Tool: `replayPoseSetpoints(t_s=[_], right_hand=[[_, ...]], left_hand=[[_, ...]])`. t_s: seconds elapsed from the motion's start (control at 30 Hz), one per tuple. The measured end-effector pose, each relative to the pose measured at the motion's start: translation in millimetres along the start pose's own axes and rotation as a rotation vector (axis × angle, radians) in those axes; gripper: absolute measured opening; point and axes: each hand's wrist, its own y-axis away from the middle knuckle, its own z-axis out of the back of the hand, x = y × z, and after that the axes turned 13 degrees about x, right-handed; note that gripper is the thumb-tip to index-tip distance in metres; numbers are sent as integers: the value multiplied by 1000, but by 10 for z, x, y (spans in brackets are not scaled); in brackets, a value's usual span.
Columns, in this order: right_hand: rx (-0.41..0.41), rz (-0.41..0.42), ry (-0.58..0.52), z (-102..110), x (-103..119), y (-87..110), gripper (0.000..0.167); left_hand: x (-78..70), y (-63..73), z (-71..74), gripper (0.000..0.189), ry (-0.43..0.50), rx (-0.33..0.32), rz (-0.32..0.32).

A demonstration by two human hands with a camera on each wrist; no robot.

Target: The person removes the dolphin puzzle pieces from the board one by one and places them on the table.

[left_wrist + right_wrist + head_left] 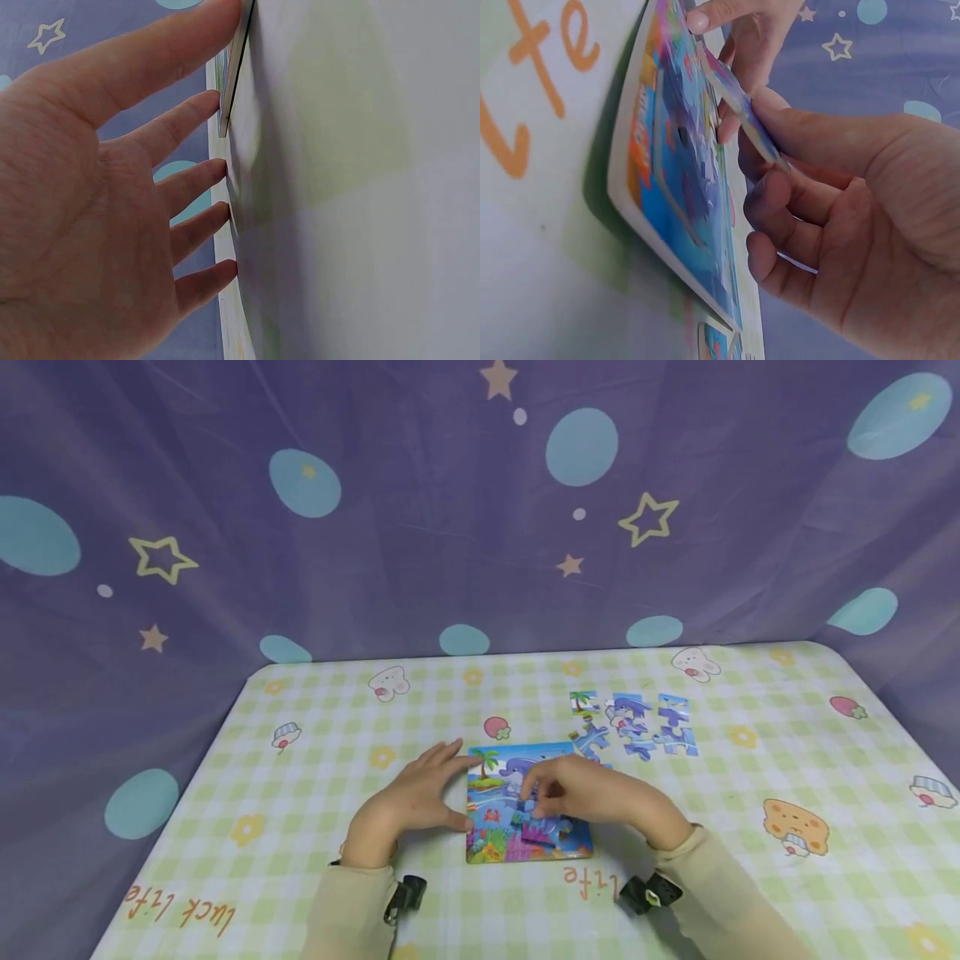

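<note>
A square puzzle board printed with a palm tree, a dolphin, a crab and coral lies on the table. My left hand is at its left side with the fingers spread. In the left wrist view, the thumb and a fingertip touch the edge of the board, and the other fingertips rest on the cloth. Over the board, my right hand pinches a puzzle piece between thumb and fingers. That piece is tilted above the picture, low over the coral part. The right hand hides some of the board's right side.
Several loose puzzle pieces lie in rows beyond the board to the right, some close to its far right corner. A checked tablecloth with printed figures covers the table. A purple curtain hangs behind the far edge.
</note>
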Motion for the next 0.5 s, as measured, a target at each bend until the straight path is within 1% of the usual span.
replayPoseSetpoints(t_s=[0.23,0.37,0.5], right_hand=[[-39,37,10,88,-52,66,12],[-66,47,8,141,-90,103,10],[-87,39,-11,192,-121,151,9]], left_hand=[[4,-9,10,84,-5,2,3],[11,-12,5,84,-6,3,1],[19,-11,0,84,-6,6,-4]])
